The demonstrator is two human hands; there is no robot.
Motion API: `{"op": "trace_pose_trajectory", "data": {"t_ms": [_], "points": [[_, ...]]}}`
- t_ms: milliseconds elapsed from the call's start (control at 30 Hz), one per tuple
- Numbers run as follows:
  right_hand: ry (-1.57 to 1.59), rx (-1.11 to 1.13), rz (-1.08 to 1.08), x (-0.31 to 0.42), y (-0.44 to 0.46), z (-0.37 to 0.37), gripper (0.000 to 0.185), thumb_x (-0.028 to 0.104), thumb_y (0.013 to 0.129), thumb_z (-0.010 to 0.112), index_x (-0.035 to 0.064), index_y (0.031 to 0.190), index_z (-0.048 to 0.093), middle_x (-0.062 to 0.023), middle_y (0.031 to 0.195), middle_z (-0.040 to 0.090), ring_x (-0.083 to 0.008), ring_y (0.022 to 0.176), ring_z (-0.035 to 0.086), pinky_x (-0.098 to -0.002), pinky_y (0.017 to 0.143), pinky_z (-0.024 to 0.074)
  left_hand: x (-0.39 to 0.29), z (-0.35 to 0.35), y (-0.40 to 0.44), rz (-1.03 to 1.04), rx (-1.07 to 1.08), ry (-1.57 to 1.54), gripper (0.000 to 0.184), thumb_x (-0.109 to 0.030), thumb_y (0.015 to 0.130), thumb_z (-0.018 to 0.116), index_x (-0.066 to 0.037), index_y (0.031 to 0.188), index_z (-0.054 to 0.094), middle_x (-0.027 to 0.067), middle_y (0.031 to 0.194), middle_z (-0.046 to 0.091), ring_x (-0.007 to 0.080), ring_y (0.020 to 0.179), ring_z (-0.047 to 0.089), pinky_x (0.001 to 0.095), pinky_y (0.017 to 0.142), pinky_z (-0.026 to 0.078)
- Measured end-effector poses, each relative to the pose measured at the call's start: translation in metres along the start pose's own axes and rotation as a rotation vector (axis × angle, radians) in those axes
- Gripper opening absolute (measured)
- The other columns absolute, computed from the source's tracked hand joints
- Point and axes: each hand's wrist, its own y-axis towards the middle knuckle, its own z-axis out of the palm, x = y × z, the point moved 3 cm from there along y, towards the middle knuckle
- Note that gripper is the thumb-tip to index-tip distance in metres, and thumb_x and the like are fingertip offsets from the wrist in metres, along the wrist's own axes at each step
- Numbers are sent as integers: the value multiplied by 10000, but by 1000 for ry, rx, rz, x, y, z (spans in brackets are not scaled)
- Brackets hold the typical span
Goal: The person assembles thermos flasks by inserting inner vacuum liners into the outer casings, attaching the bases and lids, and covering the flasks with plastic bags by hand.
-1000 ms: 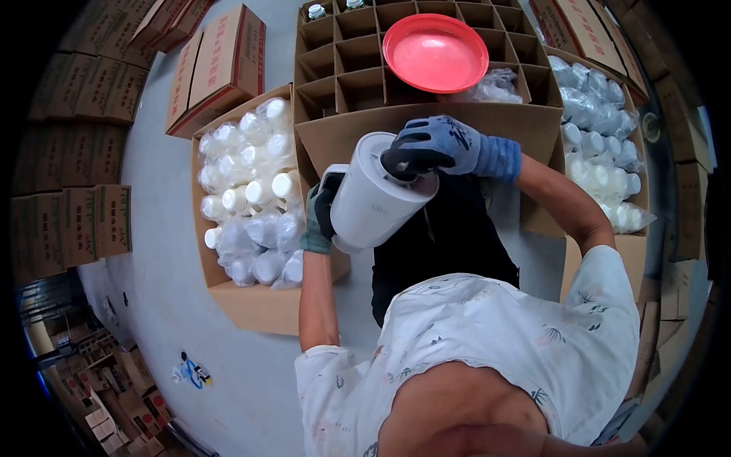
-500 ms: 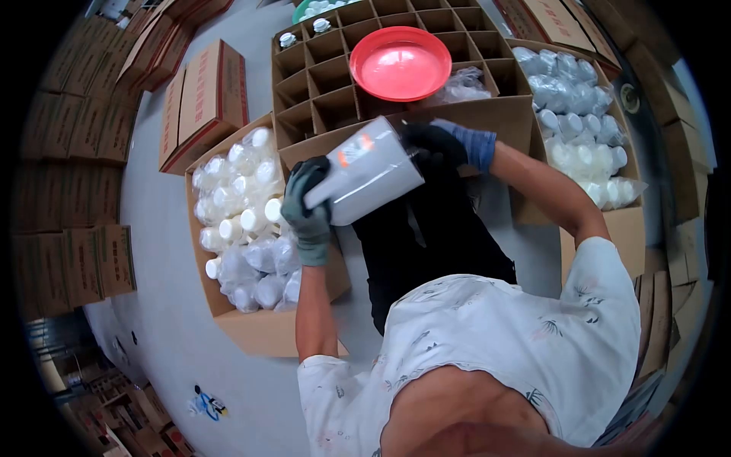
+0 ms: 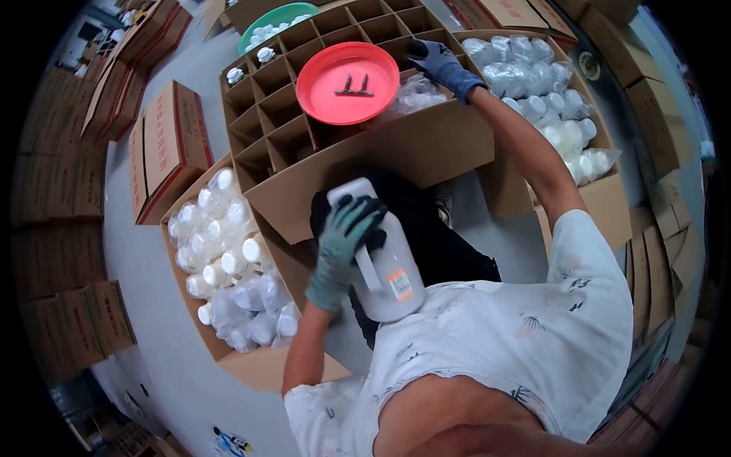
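Note:
A white plastic jug with a side handle and an orange label leans against my shirt, tilted. My left hand, in a grey-green glove with dark fingertips, is wrapped around it near the handle. My right hand, in a blue-grey glove, is over the right side of the divided cardboard box. Its fingers are bent and partly hidden, so I cannot see whether they hold anything. Just left of that hand is a red basin on the dividers, with dark metal pieces in it.
White-capped bottles in plastic film fill an open carton on the left; a similar carton of wrapped bottles stands on the right. Crumpled clear plastic lies beside the basin. A green basin and closed cartons are farther back.
My right hand has left the jug and moved up to the box. The jug, in my left hand, has turned and come down against me. Dark metal pieces now show in the red basin.

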Motion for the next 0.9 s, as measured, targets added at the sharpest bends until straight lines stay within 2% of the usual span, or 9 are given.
{"op": "trace_pose_trajectory", "data": {"t_ms": [67,133,400,567,667,733,767,867,900], "points": [[-268,-28,-30,-46,-12,3,279,313,828,653,74,972,635,-164,931,663,-351,872,634,-441,758,500,-10,23,-20,-24,4,-26,352,-136,811,642,-67,1157,633,108,1221,616,319,1197,531,479,1072,333],[-331,-7,-28,-80,-22,17,394,388,793,668,100,1055,611,-174,988,617,-371,942,597,-457,803,486,-15,23,-33,-129,-71,37,346,-131,820,629,-60,1159,630,113,1224,616,322,1200,530,491,1078,319],[-603,-12,20,-51,-27,43,472,325,743,688,173,1182,607,-205,1173,482,-384,1087,475,-541,862,433,-29,41,-32,-207,-135,199,289,-115,892,527,-28,1153,616,107,1175,638,311,1188,545,516,1089,302],[-843,60,-92,-61,-33,41,248,279,780,638,142,981,685,-179,1309,485,-394,1140,495,-514,871,439,-20,46,-24,-151,-42,150,364,-136,877,536,0,1213,568,143,1233,593,341,1215,511,521,1096,288],[-368,-83,-15,-66,-24,18,175,226,803,625,107,916,685,-164,1170,594,-300,1003,585,-436,841,473,-13,29,-33,-140,78,187,448,-188,869,554,12,1268,512,183,1302,530,375,1253,462,531,1100,275],[312,-124,125,-97,-13,1,236,207,827,629,63,1007,681,-122,1022,678,-273,919,632,-377,844,497,-8,6,-46,-143,134,249,470,-201,874,549,11,1289,492,189,1323,511,377,1277,436,535,1099,274],[443,-243,64,-107,-11,-8,232,206,824,663,51,995,678,-108,958,684,-239,859,629,-357,807,503,5,-5,-66,-124,126,340,460,-191,916,492,17,1324,456,201,1353,482,386,1302,402,508,1106,269],[1040,-469,15,-91,-13,-40,200,190,837,710,43,966,672,-43,880,667,-142,796,606,-292,732,501,20,-35,-50,-361,-160,316,437,-192,952,448,34,1327,453,195,1369,476,358,1303,412,456,1107,278],[1058,-431,26,-69,-18,-55,199,164,849,697,44,1003,658,-22,892,652,-120,827,598,-270,748,494,22,-40,-34,-440,-273,178,430,-127,931,444,38,1328,454,192,1362,485,342,1290,430,442,1094,302]]}}
